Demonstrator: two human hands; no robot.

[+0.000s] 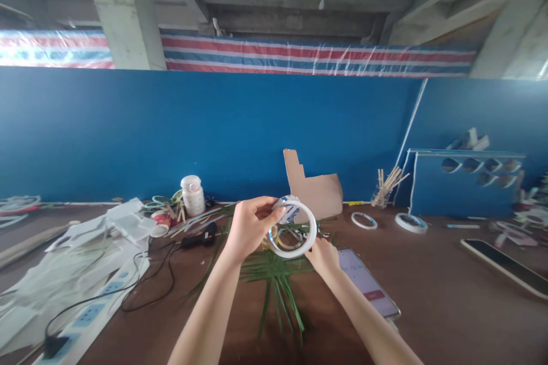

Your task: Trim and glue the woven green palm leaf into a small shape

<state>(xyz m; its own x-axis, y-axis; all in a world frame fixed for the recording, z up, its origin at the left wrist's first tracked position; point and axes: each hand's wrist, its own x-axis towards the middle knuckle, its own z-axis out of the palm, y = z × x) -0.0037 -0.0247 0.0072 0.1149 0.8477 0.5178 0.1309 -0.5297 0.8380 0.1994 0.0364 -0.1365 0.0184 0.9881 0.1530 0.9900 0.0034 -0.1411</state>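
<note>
1. Worktop point(432, 302): brown surface carrying all items below; blue wall panel point(171, 137) stands behind it.
2. Cardboard cutout point(314, 191): upright before the panel, behind the hands.
3. Tablet point(363, 279): lies flat, just beside the right hand.
4. Palm-leaf strips point(274, 285): green, crossed on the worktop beneath the hands.
5. Tape roll point(314, 228): white ring, held in the air above the strips.
6. Left hand point(250, 225): clamped on the roll's upper rim between thumb and fingers.
7. Right hand point(325, 255): apart from the left, fingertips at the lower rim; firmness of grip cannot be told.
8. Technique: grip by the rim only, keeping the roll's opening unobstructed.
</note>
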